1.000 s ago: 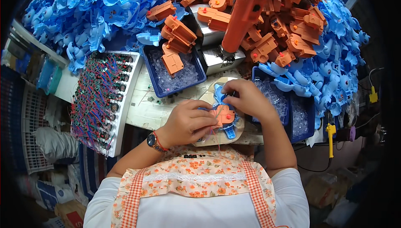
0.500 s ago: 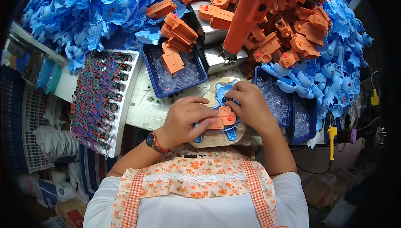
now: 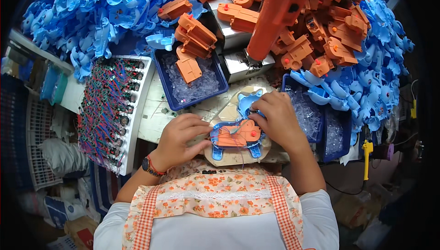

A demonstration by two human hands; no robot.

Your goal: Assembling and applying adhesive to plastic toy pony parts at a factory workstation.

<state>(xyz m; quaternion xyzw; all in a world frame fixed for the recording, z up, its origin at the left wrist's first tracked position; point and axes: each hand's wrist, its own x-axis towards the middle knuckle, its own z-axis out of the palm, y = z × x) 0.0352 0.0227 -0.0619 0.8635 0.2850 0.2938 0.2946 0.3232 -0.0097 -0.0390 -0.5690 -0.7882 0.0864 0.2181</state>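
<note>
A blue animal-shaped plastic shell half (image 3: pixel 217 153) lies hollow side up on a pale worn board (image 3: pixel 229 159) in front of me. Inside its body sits an orange plastic housing (image 3: pixel 224 136) with a red knob (image 3: pixel 253 133). Thin wires cross the housing, and one hangs over the shell's near edge. My left hand (image 3: pixel 179 141) is open at the shell's left end, thumb apart from the fingers. The fingers of my right hand (image 3: pixel 278 118) are closed at the shell's head and neck; what they pinch is hidden.
A white tray (image 3: pixel 142 98) of wired parts stands left. Blue bins (image 3: pixel 173 105) hold clear plastic pieces. Blue shells (image 3: pixel 123 16) and orange housings (image 3: pixel 341 32) pile up behind. An orange-red tool (image 3: pixel 270 25) hangs above the far side of the board.
My left hand has moved left off the orange housing, uncovering it and its wires. My right hand stays at the shell's head.
</note>
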